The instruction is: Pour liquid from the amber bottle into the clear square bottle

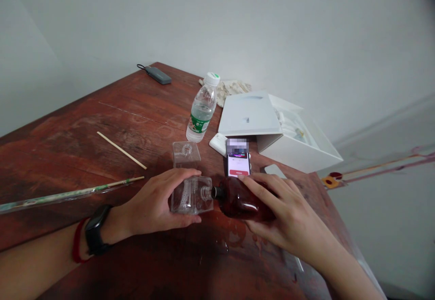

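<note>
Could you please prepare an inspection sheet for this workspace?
Surface: reddish-brown wooden table, with wet spots near the front.
Job's things: clear rectangular bottle and dark red bottle, mouths facing; contact unclear.
Clutter: another clear container, green-labelled water bottle, lit phone, open white box, patterned cloth, thin wooden stick.
Hands: left hand grips the clear rectangular bottle; right hand grips the dark red bottle.
Cables: short black loop on a grey device.
Surroundings: pale wall; reddish cord at right.
</note>
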The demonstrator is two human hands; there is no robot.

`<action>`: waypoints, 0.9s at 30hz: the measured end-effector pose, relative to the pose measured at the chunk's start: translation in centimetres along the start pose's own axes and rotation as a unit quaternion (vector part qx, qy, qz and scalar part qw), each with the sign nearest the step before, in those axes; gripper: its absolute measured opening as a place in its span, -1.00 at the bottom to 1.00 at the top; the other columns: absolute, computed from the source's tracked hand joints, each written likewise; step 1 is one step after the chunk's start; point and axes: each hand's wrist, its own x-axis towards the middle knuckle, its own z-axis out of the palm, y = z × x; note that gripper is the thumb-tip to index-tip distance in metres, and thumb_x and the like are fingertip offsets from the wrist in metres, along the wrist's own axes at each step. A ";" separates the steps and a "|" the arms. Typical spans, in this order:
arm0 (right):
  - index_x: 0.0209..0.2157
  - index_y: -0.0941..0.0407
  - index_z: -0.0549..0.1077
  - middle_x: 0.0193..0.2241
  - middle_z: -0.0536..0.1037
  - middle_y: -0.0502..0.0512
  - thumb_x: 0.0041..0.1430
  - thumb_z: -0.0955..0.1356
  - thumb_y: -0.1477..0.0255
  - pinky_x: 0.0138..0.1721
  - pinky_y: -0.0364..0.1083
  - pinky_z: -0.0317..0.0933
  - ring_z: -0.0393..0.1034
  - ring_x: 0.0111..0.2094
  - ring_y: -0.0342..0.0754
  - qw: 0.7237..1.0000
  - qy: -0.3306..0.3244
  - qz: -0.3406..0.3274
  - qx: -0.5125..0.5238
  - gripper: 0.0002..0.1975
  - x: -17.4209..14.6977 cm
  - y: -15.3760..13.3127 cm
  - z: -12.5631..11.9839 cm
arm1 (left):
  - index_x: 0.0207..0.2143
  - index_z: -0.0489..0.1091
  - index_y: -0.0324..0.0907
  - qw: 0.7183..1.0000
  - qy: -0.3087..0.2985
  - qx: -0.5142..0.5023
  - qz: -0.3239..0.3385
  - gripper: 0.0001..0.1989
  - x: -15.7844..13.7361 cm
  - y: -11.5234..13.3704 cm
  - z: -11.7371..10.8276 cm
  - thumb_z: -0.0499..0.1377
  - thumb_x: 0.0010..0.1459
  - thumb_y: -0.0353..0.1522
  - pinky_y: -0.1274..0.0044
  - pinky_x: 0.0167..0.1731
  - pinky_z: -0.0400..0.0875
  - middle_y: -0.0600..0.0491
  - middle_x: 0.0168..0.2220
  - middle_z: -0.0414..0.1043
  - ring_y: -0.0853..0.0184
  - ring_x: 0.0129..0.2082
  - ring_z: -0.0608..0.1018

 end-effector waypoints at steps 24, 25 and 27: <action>0.39 0.11 0.30 0.15 0.59 0.37 0.31 0.44 0.39 -0.06 0.15 0.40 0.55 0.04 0.28 1.000 -0.005 0.001 -0.007 -0.34 0.0 -0.1 -0.1 | 0.35 0.30 -0.06 1.000 -0.008 -0.006 -0.005 -0.23 0.1 0.1 0.0 0.48 0.17 -0.13 0.20 0.27 0.51 -0.12 0.26 0.53 0.01 0.20 0.62; 0.40 0.11 0.30 0.15 0.59 0.36 0.31 0.44 0.39 -0.06 0.15 0.39 0.55 0.04 0.28 1.000 -0.006 0.001 -0.006 -0.34 0.0 -0.1 -0.1 | 0.35 0.30 -0.06 1.000 -0.006 -0.006 -0.003 -0.22 0.1 0.1 0.0 0.48 0.17 -0.13 0.21 0.27 0.51 -0.11 0.26 0.54 0.01 0.20 0.63; 0.39 0.11 0.30 0.15 0.59 0.36 0.31 0.44 0.39 -0.06 0.15 0.39 0.55 0.03 0.28 1.000 -0.007 0.001 -0.006 -0.34 0.1 -0.1 -0.2 | 0.34 0.31 -0.07 1.000 -0.004 -0.005 0.001 -0.22 0.1 0.1 0.0 0.49 0.15 -0.13 0.22 0.26 0.51 -0.11 0.26 0.54 0.02 0.20 0.63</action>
